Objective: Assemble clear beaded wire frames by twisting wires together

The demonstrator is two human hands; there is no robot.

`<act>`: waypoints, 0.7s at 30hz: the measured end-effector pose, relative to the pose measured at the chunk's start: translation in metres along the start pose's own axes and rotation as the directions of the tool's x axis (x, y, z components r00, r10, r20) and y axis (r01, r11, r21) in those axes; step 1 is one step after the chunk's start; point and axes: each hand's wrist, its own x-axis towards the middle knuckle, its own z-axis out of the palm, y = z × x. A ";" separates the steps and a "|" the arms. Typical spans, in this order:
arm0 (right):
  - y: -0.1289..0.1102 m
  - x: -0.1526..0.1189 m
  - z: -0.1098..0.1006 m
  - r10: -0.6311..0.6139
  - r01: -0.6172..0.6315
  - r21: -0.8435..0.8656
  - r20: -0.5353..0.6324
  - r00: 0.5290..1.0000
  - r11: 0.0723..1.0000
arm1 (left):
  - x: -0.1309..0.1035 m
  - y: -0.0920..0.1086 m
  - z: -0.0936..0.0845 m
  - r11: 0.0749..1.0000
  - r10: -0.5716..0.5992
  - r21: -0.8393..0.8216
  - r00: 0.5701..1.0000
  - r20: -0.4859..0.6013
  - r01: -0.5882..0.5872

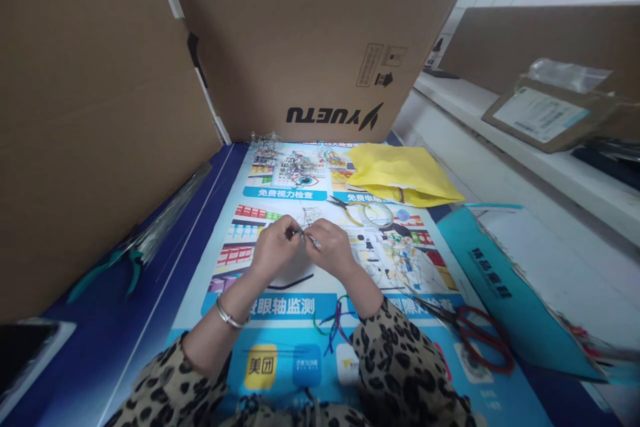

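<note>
My left hand [278, 247] and my right hand [330, 247] meet fingertip to fingertip above the printed mat [280, 283]. Both are closed in a pinch on something small and thin, too small to make out. Thin wire [311, 215] shows just beyond the fingertips. Farther back lie tangled wire pieces [300, 163]. Dark-tipped pliers with yellow handles [350, 211] rest beside a clear ring-shaped coil [379, 215]. Purple and green cords [338, 325] lie between my forearms.
Red-handled scissors [483, 338] and a teal box [505, 280] are at the right, a yellow bag [405, 173] behind. Green-handled pliers [131, 267] and straight wires [173, 213] lie left. Cardboard walls [300, 40] stand at the back and left.
</note>
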 end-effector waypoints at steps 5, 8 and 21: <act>0.000 0.004 -0.001 0.051 -0.048 0.038 -0.088 0.995 0.998 | -0.001 -0.004 0.003 0.941 0.289 0.190 0.957 -0.022 -0.280; 0.000 0.007 -0.001 0.041 -0.038 0.029 -0.106 0.994 0.999 | 0.000 -0.008 0.005 0.914 0.358 0.204 0.934 0.002 -0.351; 0.000 0.011 0.001 0.066 -0.067 -0.040 -0.009 0.998 0.997 | 0.001 -0.020 0.012 0.866 0.444 0.281 0.895 -0.050 -0.413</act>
